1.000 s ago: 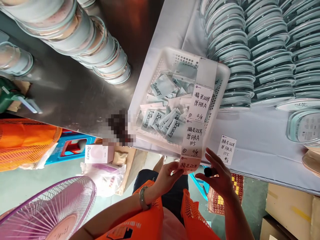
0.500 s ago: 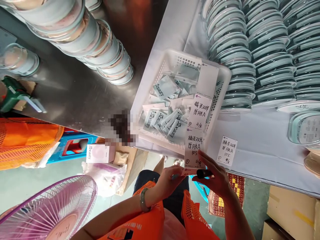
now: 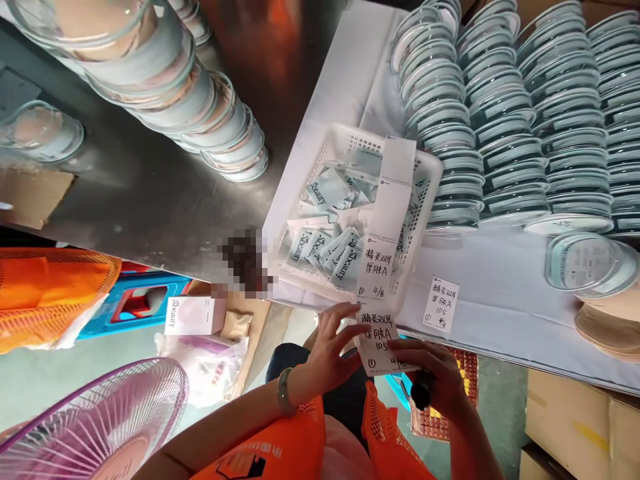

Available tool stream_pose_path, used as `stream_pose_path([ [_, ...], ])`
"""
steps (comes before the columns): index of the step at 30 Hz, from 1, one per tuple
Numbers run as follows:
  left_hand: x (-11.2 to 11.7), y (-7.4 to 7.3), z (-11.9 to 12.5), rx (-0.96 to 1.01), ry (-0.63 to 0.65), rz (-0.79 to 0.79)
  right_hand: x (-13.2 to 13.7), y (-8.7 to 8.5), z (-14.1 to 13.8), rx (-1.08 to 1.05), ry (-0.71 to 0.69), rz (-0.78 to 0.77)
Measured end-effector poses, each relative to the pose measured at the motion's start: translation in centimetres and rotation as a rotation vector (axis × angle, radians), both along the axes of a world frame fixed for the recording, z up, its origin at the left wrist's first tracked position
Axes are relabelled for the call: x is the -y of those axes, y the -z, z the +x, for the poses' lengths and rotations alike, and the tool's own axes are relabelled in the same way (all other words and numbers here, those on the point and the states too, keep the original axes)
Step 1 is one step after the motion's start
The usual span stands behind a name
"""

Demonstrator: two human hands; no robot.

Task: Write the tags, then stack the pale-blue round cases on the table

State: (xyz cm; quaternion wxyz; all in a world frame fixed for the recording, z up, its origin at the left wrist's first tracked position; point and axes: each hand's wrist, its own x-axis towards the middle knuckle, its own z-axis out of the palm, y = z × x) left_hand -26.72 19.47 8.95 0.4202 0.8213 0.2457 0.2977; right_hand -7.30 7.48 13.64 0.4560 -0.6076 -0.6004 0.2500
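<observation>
what moved: since a second ago we've dragged the white paper label strip with handwritten characters [image 3: 383,267] further off the table edge, so the lowest label now sits between both our hands instead of only its tip.

left hand [image 3: 330,350]: fingers pinched on the left edge of that bottom label, closed on the paper, thumb underneath as far as we can tell.

right hand [image 3: 433,377]: curled shut around a black marker pen [image 3: 423,393], with the fingertips also pressing the label's lower right corner.

where the strip is: it runs up and away from our grip, draped over the white plastic lattice basket [image 3: 435,180] full of pale blue sachets [image 3: 325,190].

also near the grip: one loose handwritten label [image 3: 441,305] lies on the white table cover [image 3: 500,300], just up and right of the right hand.

step: looks to us like separating the bottom label from the strip.

next move calls for: probably holding the strip steady above the left pinch and pulling along the join so the writing stays whole.

further out: stacks of pale blue round lidded containers [image 3: 500,133] beyond the basket.
</observation>
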Motion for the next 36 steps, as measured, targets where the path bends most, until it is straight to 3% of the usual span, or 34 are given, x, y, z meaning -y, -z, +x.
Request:
stream_pose_path([
  [4,-1.7,-0.8,0.2,0.054,0.157,-0.020,-0.3,-2.4,-0.3,-0.127,0.079,0.051],
  [6,-2.1,-0.9,0.0,0.134,0.216,-0.141,-0.2,-3.1,-0.4,-0.209,0.145,0.079],
  [8,-2.4,-1.1,-0.3,0.208,0.169,-0.355,0.0,-3.2,-0.4,-0.270,0.212,0.082],
  [13,-3.5,-2.1,0.4,0.165,-0.216,-1.131,1.6,-1.3,0.1,-0.313,0.444,-0.131],
  [16,-4.4,-2.9,1.7,0.154,-0.198,-1.395,2.4,0.1,0.0,-0.452,0.462,-0.196],
  [19,-5.1,-3.4,3.2,0.135,-0.100,-1.536,2.1,1.0,-0.3,-0.569,0.506,-0.233],
  [21,-5.4,-3.7,4.1,0.080,-0.021,-1.601,0.9,1.3,-0.5,-0.616,0.618,-0.334],
  [25,-5.8,-4.4,5.4,0.032,0.144,-1.612,-2.4,2.1,-0.9,-0.482,0.866,-0.497],
  [28,-5.7,-4.6,5.7,0.051,0.245,-1.512,-3.8,2.6,-1.5,-0.349,0.869,-0.569],
  [30,-5.5,-4.2,5.8,0.025,0.235,-1.397,-3.8,2.8,-1.9,-0.300,0.832,-0.609],
  [33,-5.2,-3.2,5.8,-0.005,0.186,-1.228,-3.3,2.7,-1.5,-0.215,0.842,-0.550],
  [36,-5.3,-2.3,5.6,-0.020,0.174,-1.060,-3.6,2.0,0.8,-0.098,0.948,-0.418],
])
